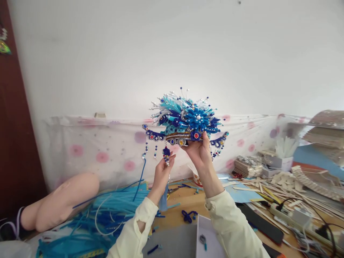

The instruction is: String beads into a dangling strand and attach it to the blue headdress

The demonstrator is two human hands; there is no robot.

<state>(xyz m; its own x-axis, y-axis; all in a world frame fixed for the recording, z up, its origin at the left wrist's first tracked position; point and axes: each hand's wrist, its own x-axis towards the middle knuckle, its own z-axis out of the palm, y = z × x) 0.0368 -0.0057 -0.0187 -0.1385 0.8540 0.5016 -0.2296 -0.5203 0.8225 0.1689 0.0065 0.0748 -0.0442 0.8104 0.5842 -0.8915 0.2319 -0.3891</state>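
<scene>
While my right hand [200, 152] grips the nearly finished blue headdress [185, 120] aloft above the counter [188, 204], my left hand [162, 168] pinches its hanging bead tassel [166, 154], apparently unsecured.

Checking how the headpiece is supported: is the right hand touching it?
Touching. The head view shows the right hand raised under the blue headpiece, thumb pressed on its front band, with no gap visible.

Plain white wall [172, 53], dark wooden door [13, 136], cluttered table [188, 204]
</scene>
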